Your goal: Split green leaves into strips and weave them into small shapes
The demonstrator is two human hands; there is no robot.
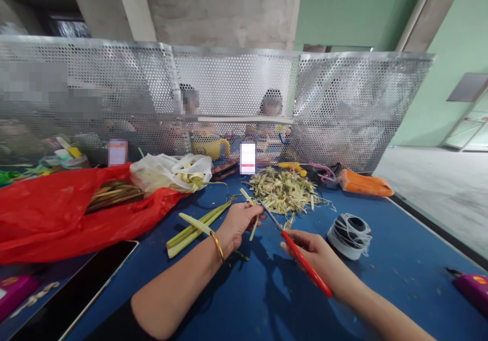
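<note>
Near the middle of the blue table, my left hand (240, 221) pinches a thin pale-green stalk strip (253, 229) between thumb and fingers. My right hand (310, 249) is closed around a red-handled tool (305, 262) with a slim metal blade; its exact kind is unclear. The tip of that blade reaches the fingers of my left hand. Longer green stalks (198, 231) lie on the table just left of my left hand. Beyond both hands sits a heap of shredded stalk pieces (284, 191).
A spool of grey cord (349, 237) stands to the right, an orange packet (366, 183) behind it. At left are a red plastic bag (125, 224), a white bag (168, 171) and a dark tablet (84, 290). A perforated metal screen (236, 76) closes the back; people sit behind it.
</note>
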